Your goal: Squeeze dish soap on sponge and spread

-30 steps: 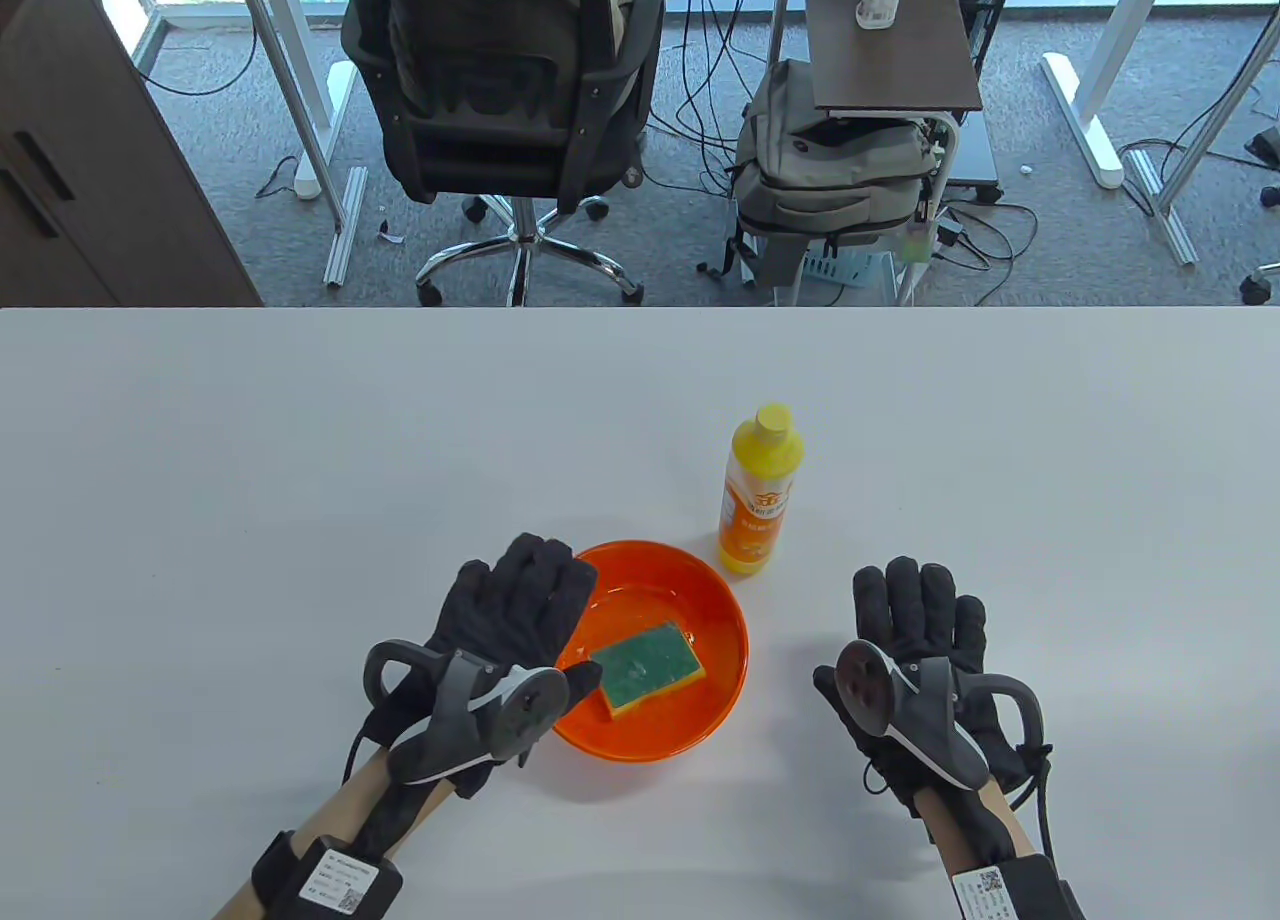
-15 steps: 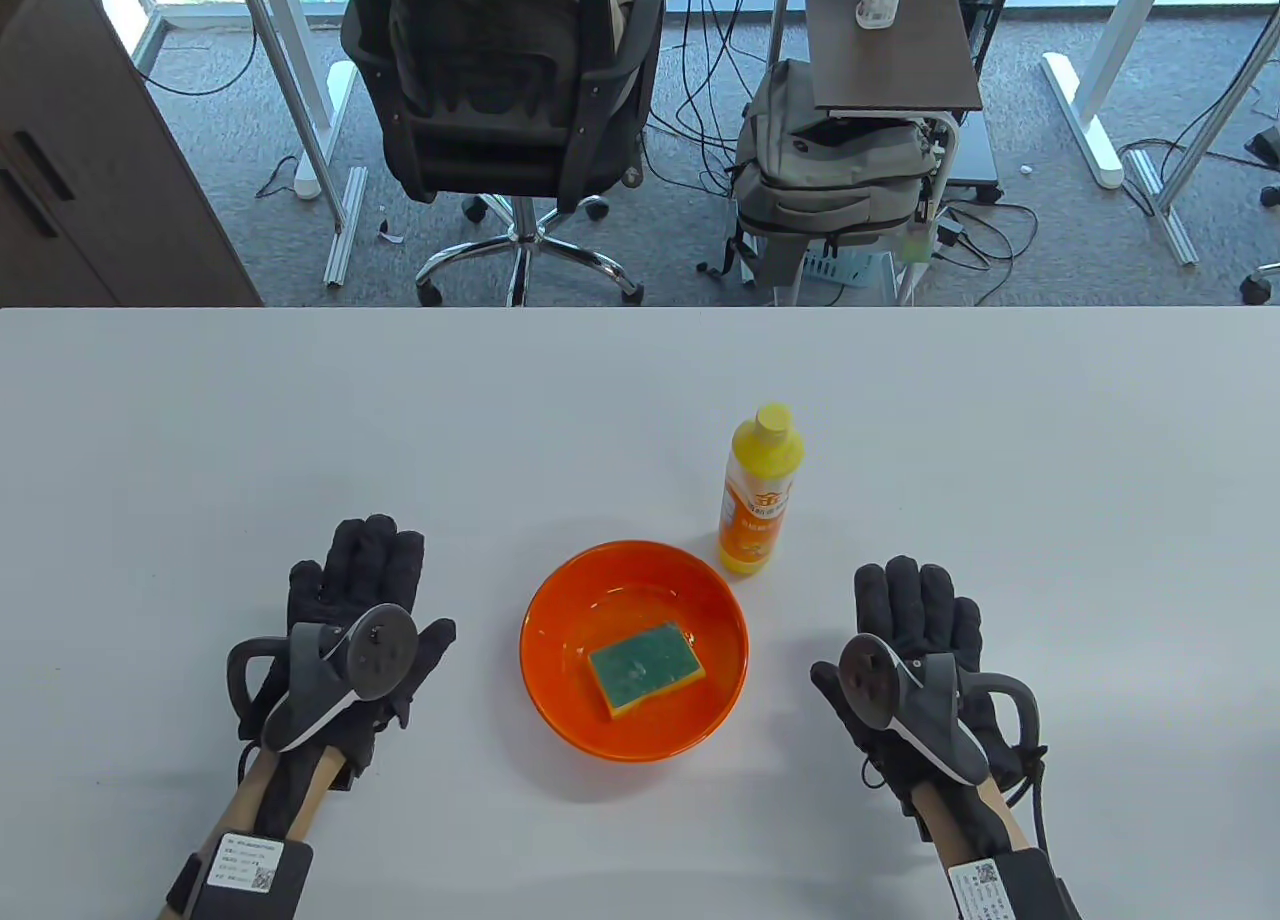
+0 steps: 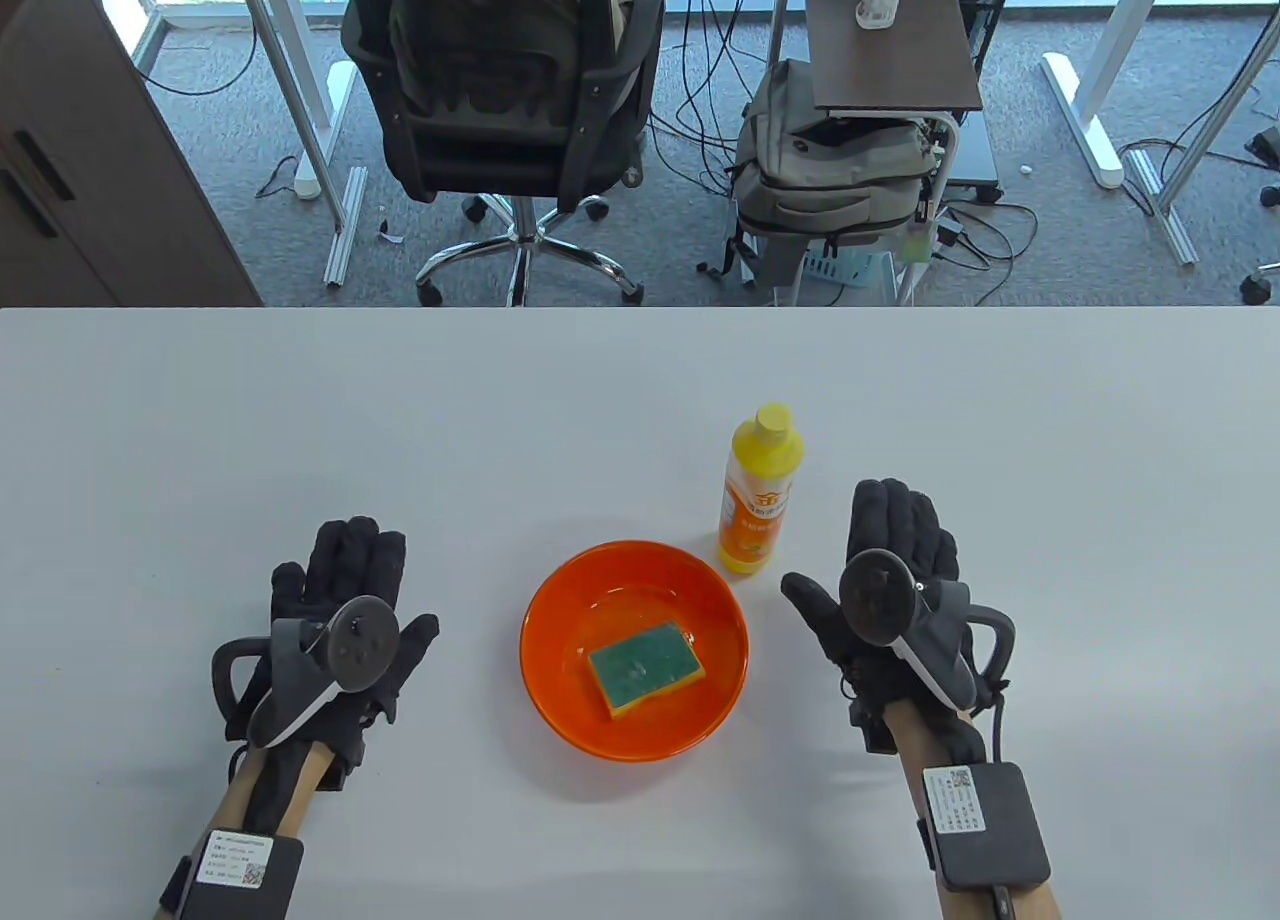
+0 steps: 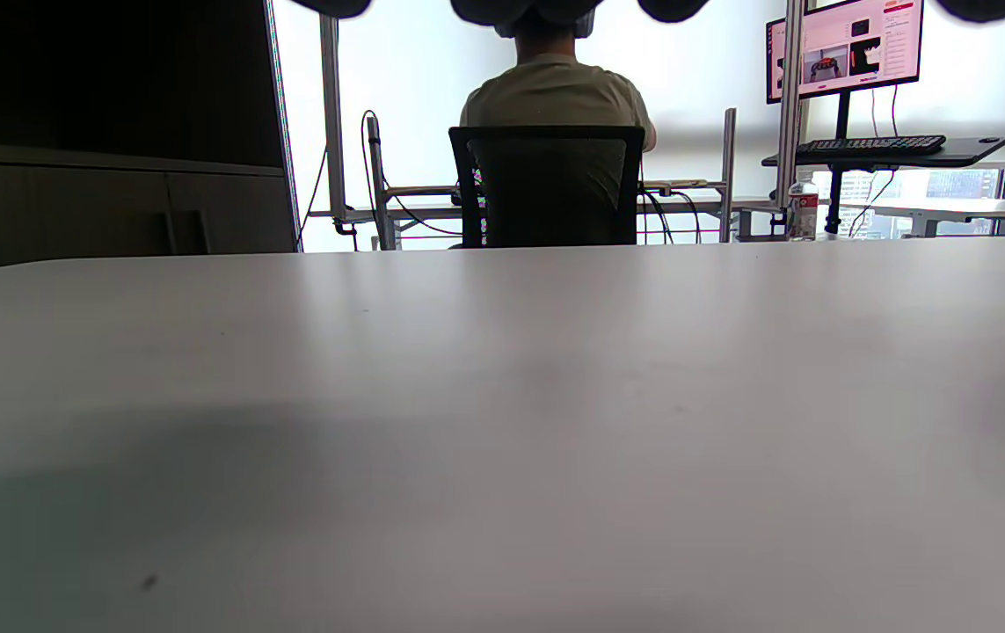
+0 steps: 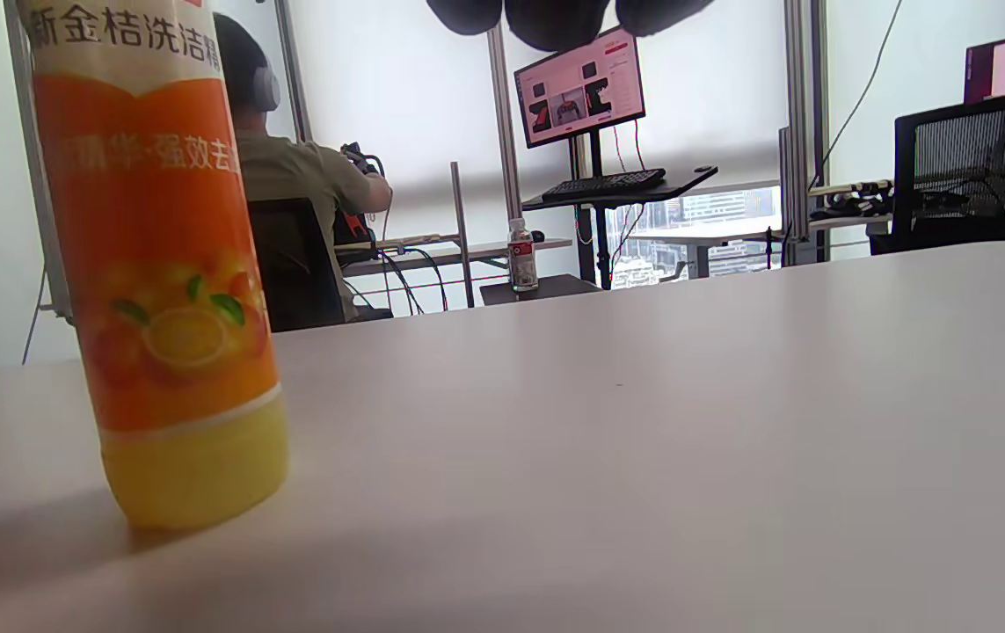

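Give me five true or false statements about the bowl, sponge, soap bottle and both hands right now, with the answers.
1. The sponge lies inside the orange bowl, green side up. True.
2. The right hand grips the soap bottle. False: it is beside the bottle, not touching it.
3. The soap bottle stands upright with its cap on. True.
4. The left hand holds the bowl's rim. False: it is apart from the bowl, on its left.
5. The bottle stands inside the bowl. False: it stands on the table behind the bowl.
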Motion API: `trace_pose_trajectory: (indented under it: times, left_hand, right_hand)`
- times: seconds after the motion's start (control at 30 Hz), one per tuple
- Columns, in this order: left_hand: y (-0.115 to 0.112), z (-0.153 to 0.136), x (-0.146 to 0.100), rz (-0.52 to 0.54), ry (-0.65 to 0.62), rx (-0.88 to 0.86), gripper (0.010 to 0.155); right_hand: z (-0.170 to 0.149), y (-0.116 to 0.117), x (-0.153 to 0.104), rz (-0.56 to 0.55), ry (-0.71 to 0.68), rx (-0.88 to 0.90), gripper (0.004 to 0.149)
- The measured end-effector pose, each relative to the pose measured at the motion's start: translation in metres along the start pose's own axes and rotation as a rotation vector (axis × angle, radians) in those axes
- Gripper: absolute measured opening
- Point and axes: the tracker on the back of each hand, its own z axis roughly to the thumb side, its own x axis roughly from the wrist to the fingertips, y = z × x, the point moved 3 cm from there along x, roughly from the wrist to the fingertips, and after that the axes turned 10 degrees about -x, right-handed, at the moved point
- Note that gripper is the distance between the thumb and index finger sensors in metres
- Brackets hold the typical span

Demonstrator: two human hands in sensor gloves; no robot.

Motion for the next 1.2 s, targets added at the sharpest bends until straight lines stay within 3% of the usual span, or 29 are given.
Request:
trace_pose_trajectory:
  times: [0.27, 0.6, 0.9, 1.1, 1.2]
  left_hand:
    - [-0.002, 0.0, -0.001, -0.03, -0.006, 0.006, 0.081]
    - [0.001, -0.003, 0.001, -0.023, 0.0, 0.01, 0.081]
    - [0.001, -0.001, 0.002, -0.021, -0.004, -0.004, 0.08]
    - [0.022, 0.007, 0.003, 0.051, -0.022, -0.063, 0.079]
    - [0.036, 0.014, 0.0, 0.096, -0.052, -0.142, 0.078]
  right_hand:
    - [0.025, 0.016, 0.035, 0.041, 0.099, 0.317, 0.112]
    - [0.03, 0.036, 0.053, 0.042, 0.191, 0.622, 0.112]
    - [0.027, 0.04, 0.056, 0.052, 0.228, 0.772, 0.084]
    - [0.017, 0.03, 0.048, -0.039, 0.195, 0.791, 0.077]
    - [0.01, 0.012, 0.039, -0.089, 0.147, 0.792, 0.076]
